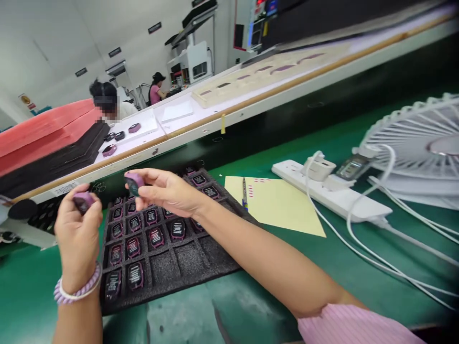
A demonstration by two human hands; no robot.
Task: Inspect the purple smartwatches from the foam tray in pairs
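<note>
Pinched between the fingers of my left hand (77,229) is a purple smartwatch case (83,202) without a strap. My right hand (167,191) grips another purple watch case (134,183) by its edge, its dark face turned toward the lower left. Both hands are raised over the left side of a black foam tray (161,274). Rows of purple-rimmed watch cases, such as one lit watch case (135,275), lie in its square pockets, with white text on their screens. Several pockets at the near right hold nothing. My right forearm hides part of the tray.
Yellow paper (283,205) with a pen (245,193) lies right of the tray. Beyond are a white power strip (333,191), loose cables and a fan (423,138). A raised shelf (186,125) crosses behind, bearing watches and red foam (46,124). Two people sit farther back.
</note>
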